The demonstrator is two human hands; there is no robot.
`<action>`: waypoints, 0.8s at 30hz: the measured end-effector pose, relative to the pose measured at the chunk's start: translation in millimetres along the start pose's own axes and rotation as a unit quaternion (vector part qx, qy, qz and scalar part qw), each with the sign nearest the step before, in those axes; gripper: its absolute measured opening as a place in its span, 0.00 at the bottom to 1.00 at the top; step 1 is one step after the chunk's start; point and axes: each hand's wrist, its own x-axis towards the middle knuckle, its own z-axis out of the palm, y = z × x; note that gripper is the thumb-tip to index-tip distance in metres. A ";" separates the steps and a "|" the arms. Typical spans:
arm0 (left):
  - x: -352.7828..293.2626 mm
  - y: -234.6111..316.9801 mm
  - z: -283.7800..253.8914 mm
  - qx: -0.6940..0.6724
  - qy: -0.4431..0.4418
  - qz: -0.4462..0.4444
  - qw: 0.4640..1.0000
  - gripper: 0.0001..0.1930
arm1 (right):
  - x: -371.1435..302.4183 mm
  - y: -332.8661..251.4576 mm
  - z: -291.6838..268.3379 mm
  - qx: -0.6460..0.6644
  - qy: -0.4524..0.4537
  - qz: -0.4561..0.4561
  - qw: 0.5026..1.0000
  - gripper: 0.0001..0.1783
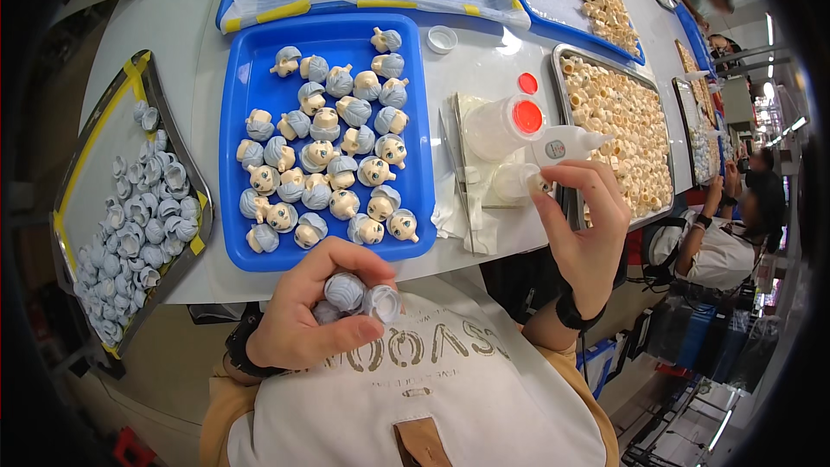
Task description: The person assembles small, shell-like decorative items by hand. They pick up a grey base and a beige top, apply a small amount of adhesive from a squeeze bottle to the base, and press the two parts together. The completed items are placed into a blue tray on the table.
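My left hand (304, 316) is curled around several grey-blue doll hair pieces (346, 291), one with its hollow side showing. Off to the right, my right hand (590, 223) pinches a small skin-coloured doll face part (540, 184) between thumb and index finger. It is beside a small translucent cup (512, 182), and whether the two touch I cannot tell. A white squeeze bottle (560, 147) lies just beyond those fingers. Past my left hand, a blue tray (246, 39) holds many doll heads (318, 156) with grey-blue hair and painted eyes.
A dark taped tray (102, 134) of loose hair pieces stands left. At right, a metal tray (560, 59) holds skin-coloured parts. Between are a red-topped container (506, 125), tweezers (458, 164) and crumpled tissue (477, 238). Lined trays stand behind; another person (722, 246) sits far right.
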 end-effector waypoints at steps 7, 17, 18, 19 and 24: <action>-0.2 -3.4 -3.2 -0.009 -0.023 0.008 1.000 0.19 | 2.1 -0.6 4.3 -0.008 0.011 0.002 1.000 0.10; -0.1 -1.8 -2.2 0.011 -0.012 0.013 1.000 0.19 | -1.4 -0.9 -0.9 -0.027 0.002 0.007 1.000 0.10; 0.3 -0.9 -0.7 0.009 -0.002 0.012 1.000 0.19 | -2.5 -0.1 -1.2 -0.023 0.001 0.011 1.000 0.10; 0.2 -0.8 -0.6 0.007 -0.002 0.010 1.000 0.19 | -3.5 0.5 -1.3 -0.018 -0.001 0.016 1.000 0.10; 0.0 -1.3 -1.7 0.013 -0.009 0.003 1.000 0.20 | -12.2 2.4 0.8 0.050 0.073 0.056 0.994 0.11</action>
